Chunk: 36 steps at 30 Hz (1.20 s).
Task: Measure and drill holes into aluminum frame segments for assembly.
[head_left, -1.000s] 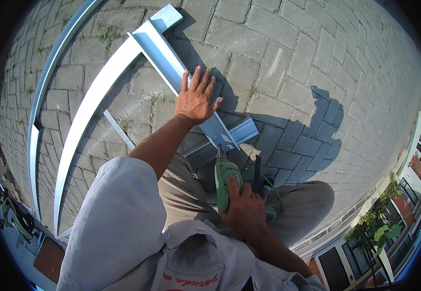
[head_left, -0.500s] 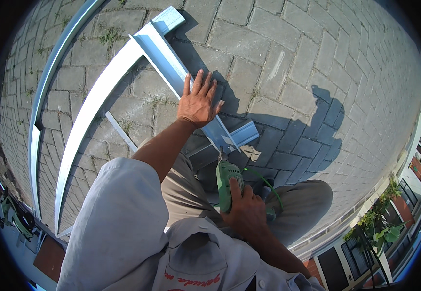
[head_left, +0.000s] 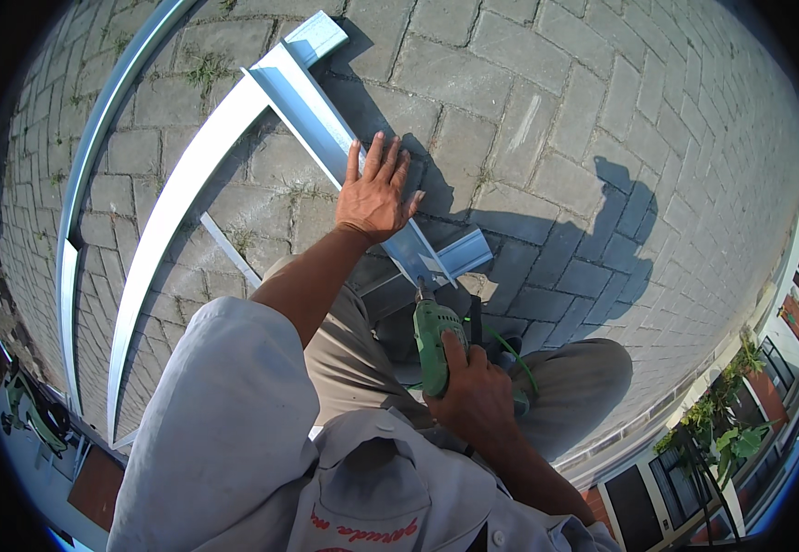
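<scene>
Drill (head_left: 434, 342) at near end of channel (head_left: 318, 121)

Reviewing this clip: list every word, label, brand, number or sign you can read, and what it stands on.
Red script lettering: on the front of the light-grey fabric shirt; wording not copied out here.
Green handheld power drill in the right hand: no text I can make out; any marking is too small or covered.
Long silver metal channel under the left hand: no lettering I can read.

Outdoors, on sunlit block paving (head_left: 546, 120)
</scene>
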Each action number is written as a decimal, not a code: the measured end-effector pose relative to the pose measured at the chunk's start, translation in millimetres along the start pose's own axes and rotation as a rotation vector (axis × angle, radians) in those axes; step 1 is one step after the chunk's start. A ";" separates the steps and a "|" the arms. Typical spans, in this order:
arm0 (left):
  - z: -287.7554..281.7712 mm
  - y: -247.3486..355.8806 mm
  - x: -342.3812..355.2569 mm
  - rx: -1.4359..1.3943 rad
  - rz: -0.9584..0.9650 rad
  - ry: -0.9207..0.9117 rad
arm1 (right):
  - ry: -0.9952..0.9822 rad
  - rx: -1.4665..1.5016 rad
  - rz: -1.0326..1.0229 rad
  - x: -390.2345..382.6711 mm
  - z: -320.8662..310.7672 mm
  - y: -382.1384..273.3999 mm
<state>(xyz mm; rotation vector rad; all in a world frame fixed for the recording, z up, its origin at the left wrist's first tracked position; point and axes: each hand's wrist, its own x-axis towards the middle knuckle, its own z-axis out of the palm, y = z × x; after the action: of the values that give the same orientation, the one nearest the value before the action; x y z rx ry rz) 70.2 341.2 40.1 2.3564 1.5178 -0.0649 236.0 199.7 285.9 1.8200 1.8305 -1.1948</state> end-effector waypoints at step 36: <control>-0.5 2.3 2.7 0.047 -0.018 -0.050 | -0.011 -0.014 -0.025 7.1 -3.3 7.0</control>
<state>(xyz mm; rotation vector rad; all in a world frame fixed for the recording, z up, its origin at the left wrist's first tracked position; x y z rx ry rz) 73.3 342.8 40.7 2.3594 1.5295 -0.1650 242.5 205.8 280.5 1.7846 1.8557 -1.1959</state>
